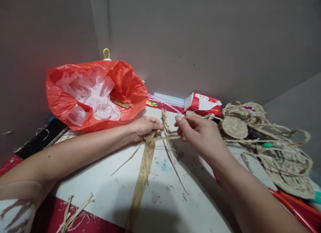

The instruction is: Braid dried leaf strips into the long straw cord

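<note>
My left hand is closed in a pinch on the lower end of a short braid of straw. The braid stands up past my fingertips. From the pinch, loose straw strands fan down toward me. One flat straw strand runs sideways across to my right hand. The fingers of that hand are curled round its far end, with the thumb on top; the strand's tip is hidden there. Both hands hover just above a white board with a brown strip of tape down it.
A red plastic bag with white plastic inside stands back left. Behind my hands are a red tissue pack and pale sticks. Woven straw pieces and coils of cord lie right. Straw scraps lie front left. Grey walls rise behind.
</note>
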Demonstrator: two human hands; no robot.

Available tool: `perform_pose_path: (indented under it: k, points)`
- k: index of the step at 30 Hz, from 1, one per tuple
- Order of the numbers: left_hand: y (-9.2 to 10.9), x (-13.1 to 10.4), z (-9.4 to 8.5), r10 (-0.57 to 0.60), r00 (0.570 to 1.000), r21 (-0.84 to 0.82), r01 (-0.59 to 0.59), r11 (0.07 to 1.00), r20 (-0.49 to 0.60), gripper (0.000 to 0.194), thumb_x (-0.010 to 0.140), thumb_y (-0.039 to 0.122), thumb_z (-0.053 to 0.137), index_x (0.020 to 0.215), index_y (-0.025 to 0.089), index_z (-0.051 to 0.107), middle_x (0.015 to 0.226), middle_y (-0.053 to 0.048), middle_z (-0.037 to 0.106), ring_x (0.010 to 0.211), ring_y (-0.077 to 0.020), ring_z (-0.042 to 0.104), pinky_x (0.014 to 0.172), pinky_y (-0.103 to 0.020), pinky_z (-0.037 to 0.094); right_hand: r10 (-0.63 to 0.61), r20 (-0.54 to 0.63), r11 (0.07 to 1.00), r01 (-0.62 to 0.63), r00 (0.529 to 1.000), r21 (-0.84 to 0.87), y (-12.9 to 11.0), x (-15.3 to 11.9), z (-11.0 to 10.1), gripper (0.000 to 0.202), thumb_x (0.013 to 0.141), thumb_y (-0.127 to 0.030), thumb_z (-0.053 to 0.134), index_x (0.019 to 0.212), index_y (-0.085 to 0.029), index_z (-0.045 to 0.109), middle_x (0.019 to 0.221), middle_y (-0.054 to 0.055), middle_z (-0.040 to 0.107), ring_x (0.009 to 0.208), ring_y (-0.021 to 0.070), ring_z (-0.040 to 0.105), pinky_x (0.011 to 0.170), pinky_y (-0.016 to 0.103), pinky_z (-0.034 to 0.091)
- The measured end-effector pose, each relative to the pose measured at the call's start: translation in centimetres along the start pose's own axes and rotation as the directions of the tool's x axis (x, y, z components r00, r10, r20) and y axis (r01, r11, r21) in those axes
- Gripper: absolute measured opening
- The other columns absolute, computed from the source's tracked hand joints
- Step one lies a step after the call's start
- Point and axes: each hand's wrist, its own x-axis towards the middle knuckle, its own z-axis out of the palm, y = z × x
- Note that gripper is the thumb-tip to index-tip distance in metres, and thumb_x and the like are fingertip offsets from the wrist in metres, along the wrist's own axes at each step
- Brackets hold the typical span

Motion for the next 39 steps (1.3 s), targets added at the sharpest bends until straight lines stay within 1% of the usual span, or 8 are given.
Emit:
perform_pose_path:
  k: [3, 6, 11, 19, 23, 28, 32, 39]
  points:
    - [0.1, 0.1, -0.1, -0.008, 1.0, 0.0, 0.008, 1.0, 0.02, 0.019, 0.081, 0.011, 0.053, 0.063, 0.014, 0.049, 0.046, 0.005, 0.049, 0.03, -0.0006, 0.024, 0.034, -0.016, 0.012, 0.224, 0.213, 0.897, -0.287, 0.951, 0.337, 1.1, 1.1, 0.5, 0.023, 0.084, -0.035, 0.056, 0.074, -0.015, 0.061, 0.07, 0.007, 0.064, 0.062, 0.0163, 0.061, 0.055, 0.026, 0.049]
    - [0.1, 0.1, 0.0, 0.015, 1.0, 0.026, -0.015, 1.0, 0.025, 0.019, 0.082, 0.013, 0.054, 0.063, 0.014, 0.049, 0.045, 0.006, 0.048, 0.029, -0.001, 0.025, 0.033, -0.017, 0.012, 0.268, 0.446, 0.723, -0.484, 0.854, 0.493, 1.2, 1.0, 1.6, 0.023, 0.087, -0.032, 0.051, 0.076, -0.014, 0.06, 0.07, 0.007, 0.063, 0.052, 0.0123, 0.057, 0.049, 0.024, 0.05]
    - [0.1, -0.1, 0.2, 0.069, 0.998, 0.127, -0.068, 0.989, 0.0, 0.016, 0.081, 0.01, 0.054, 0.065, 0.014, 0.051, 0.046, 0.005, 0.051, 0.03, -0.0011, 0.029, 0.034, -0.017, 0.014, 0.283, 0.505, 0.72, -0.528, 0.816, 0.451, 1.0, 1.1, 1.9, 0.027, 0.086, -0.029, 0.054, 0.063, -0.015, 0.05, 0.044, -0.009, 0.03, 0.033, 0.0022, 0.018, 0.029, 0.012, 0.013]
    - [-0.5, 0.7, -0.2, 0.318, 0.946, 0.285, -0.321, 0.903, 0.057, 0.012, 0.079, 0.014, 0.056, 0.066, 0.011, 0.056, 0.054, 0.004, 0.054, 0.05, -0.0046, 0.044, 0.051, -0.017, 0.032, 0.145, 0.693, 0.61, -0.615, 0.706, 0.499, 2.9, 2.1, 1.2, 0.035, 0.079, -0.038, 0.062, 0.059, -0.017, 0.043, 0.048, -0.01, 0.027, 0.037, 0.002, 0.012, 0.032, 0.013, 0.008]
    - [-0.3, 0.8, -0.6, 0.428, 0.898, 0.395, -0.433, 0.811, 0.105, 0.014, 0.077, 0.016, 0.058, 0.065, 0.011, 0.059, 0.059, 0.004, 0.055, 0.056, -0.0052, 0.045, 0.057, -0.018, 0.033, 0.109, 0.654, 0.525, -0.602, 0.749, 0.602, 2.9, 1.8, 1.6, 0.031, 0.07, -0.031, 0.07, 0.059, -0.015, 0.046, 0.047, -0.01, 0.028, 0.038, 0.001, 0.013, 0.032, 0.012, 0.008]
    - [0.2, 0.6, -1.2, 0.266, 0.957, 0.361, -0.29, 0.886, 0.115, 0.018, 0.079, 0.026, 0.058, 0.068, 0.012, 0.059, 0.048, 0.007, 0.046, 0.041, -0.0032, 0.03, 0.042, -0.019, 0.02, 0.182, 0.55, 0.482, -0.561, 0.815, 0.673, 2.2, 1.3, 2.8, 0.025, 0.07, -0.025, 0.067, 0.058, -0.016, 0.047, 0.041, -0.011, 0.026, 0.035, 0.0014, 0.014, 0.031, 0.012, 0.009]
    - [0.7, 0.2, -1.2, 0.189, 0.973, 0.383, -0.226, 0.896, 0.131, 0.02, 0.082, 0.025, 0.053, 0.067, 0.013, 0.059, 0.041, 0.008, 0.033, 0.035, -0.0037, 0.022, 0.038, -0.021, 0.012, 0.225, 0.454, 0.52, -0.5, 0.862, 0.693, 2.0, 0.9, 3.5, 0.021, 0.072, -0.024, 0.062, 0.058, -0.015, 0.049, 0.038, -0.011, 0.029, 0.032, 0.0017, 0.017, 0.03, 0.012, 0.012]
    - [2.3, -0.4, -0.1, 0.134, 0.987, 0.591, -0.158, 0.791, 0.085, 0.02, 0.076, 0.009, 0.046, 0.058, 0.013, 0.055, 0.046, 0.004, 0.043, 0.036, -0.0035, 0.029, 0.037, -0.019, 0.019, 0.299, 0.278, 0.636, -0.408, 0.913, 0.655, 1.5, 0.4, 4.4, 0.019, 0.076, -0.023, 0.056, 0.058, -0.015, 0.053, 0.035, -0.01, 0.031, 0.028, 0.003, 0.021, 0.029, 0.016, 0.014]
